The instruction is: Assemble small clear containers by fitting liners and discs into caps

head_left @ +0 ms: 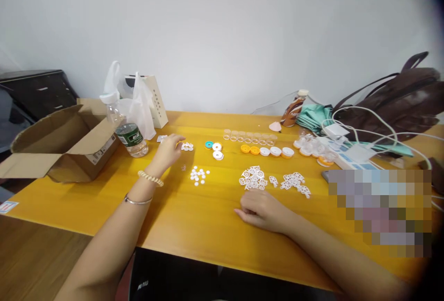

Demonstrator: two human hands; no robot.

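Observation:
My left hand [169,150] reaches over the back left of the table, beside a cluster of small white domed pieces [188,146]. Its thumb and forefinger are apart, and I see nothing between them. Loosely curled, my right hand [262,208] rests on the wood just in front of a pile of white openwork plastic pieces [254,177]; nothing shows in it. Small white discs [197,175] lie spread between the hands. Behind them sit a teal ring [208,144] and white round parts [218,155]. Clear cups [248,138] form a row, with orange and white round caps [265,151] nearer me.
An open cardboard box [62,141], a water bottle [130,134] and a white plastic bag [142,111] stand left. Rightward are a drink bottle [294,110], clear-domed pieces [314,147], a power strip [343,155] with cables, and a brown bag [391,97].

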